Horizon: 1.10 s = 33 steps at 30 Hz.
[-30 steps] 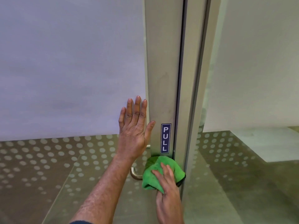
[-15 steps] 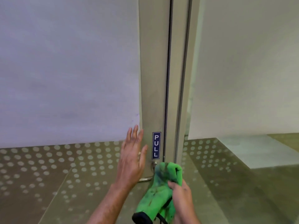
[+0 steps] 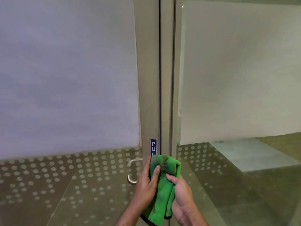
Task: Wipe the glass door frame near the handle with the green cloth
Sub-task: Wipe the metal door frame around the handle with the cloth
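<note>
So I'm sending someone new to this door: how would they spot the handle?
Find the metal door frame running up the middle. Follow it down to the blue PULL sticker; the handle juts out left of the frame just below, beside the left hand. It is the only curved silver bar against the dotted glass.

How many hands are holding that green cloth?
2. The left hand grips the green cloth from its left side; the right hand holds its right side, lower down.
</note>
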{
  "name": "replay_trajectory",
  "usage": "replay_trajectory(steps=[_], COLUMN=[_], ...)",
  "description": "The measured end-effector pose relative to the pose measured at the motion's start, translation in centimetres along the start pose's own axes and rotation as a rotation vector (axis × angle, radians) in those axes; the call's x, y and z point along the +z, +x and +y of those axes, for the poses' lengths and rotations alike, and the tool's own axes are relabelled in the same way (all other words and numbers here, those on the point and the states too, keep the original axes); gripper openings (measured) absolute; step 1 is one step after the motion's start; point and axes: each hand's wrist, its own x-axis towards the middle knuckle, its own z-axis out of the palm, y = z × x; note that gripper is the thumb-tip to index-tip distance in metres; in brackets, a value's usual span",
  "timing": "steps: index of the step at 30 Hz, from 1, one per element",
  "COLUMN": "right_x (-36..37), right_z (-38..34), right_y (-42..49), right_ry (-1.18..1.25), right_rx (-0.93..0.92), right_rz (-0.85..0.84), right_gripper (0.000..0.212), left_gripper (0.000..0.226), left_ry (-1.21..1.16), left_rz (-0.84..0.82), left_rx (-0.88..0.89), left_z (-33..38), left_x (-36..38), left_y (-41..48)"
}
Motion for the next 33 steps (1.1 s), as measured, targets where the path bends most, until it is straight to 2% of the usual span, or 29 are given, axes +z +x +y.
replay_trajectory(steps=[3, 7, 14, 21, 27, 29, 33], right_x=[-0.5, -1.9, -6.2, -13.3, -20.4, -23.3, -28.8], right_z=[-0.8, -2.1, -5.4, -8.7, -12.2, -14.2, -18.6], right_y=[-1.9, -4.7, -10.8, -17.0, -21.6, -23.0, -25.6], right_ry=[0.035, 0.078, 0.096, -0.165, -0.302, -0.294, -0.246], right_rx=[-0.007, -0.013, -0.08, -0.334, -0.372, -0.418, -0.497], right_rz=[0.01, 0.047, 0.102, 0.213, 0.304, 0.352, 0.43], right_gripper=[0.028, 0.027, 0.028, 0.033, 0.032, 0.029, 0.032], left_gripper=[0.054, 0.068, 0.065, 0.068, 0.065, 0.07, 0.082], left_ry=[-0.121, -0.165, -0.136, -0.105, -0.146, -0.234, -0.371], left_rz=[-0.018, -0.033, -0.099, -0.068, -0.001, -0.051, -0.26], left_rx=[-0.038, -0.024, -0.012, 0.011, -0.046, -0.085, -0.084], left_z=[1.0, 2.3, 6.0, 10.9, 15.8, 17.2, 19.5], left_x=[0.6, 1.8, 6.4, 14.5, 23.0, 26.2, 32.3], left_y=[-1.0, -2.4, -5.5, -10.1, -13.0, -14.1, -17.2])
